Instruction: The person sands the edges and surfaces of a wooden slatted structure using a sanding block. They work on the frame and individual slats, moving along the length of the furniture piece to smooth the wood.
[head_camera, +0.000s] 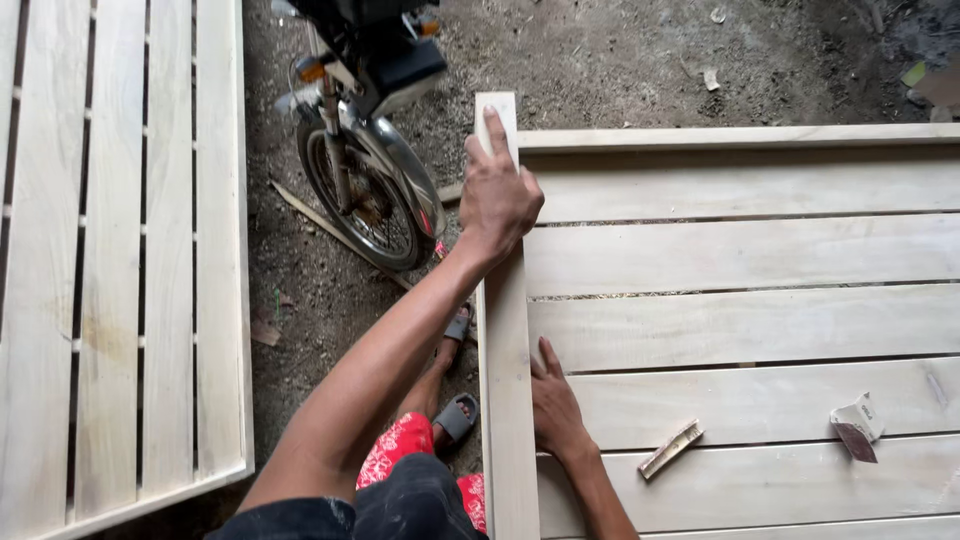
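A person is pressing the left hand (497, 196), fingers spread flat, on the far end of a pale slatted wooden panel's (740, 320) left edge rail (506, 380), while the right hand (555, 405) is resting open and empty nearer, apparently steadying it.

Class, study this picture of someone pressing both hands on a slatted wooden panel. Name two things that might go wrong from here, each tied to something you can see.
1. The left hand presses bare on the end rail of the wooden panel; sliding along raw wood may give splinters.
2. The small wood offcut and folded sandpaper lie loose on the slats near the right hand; a nudge might knock them off.
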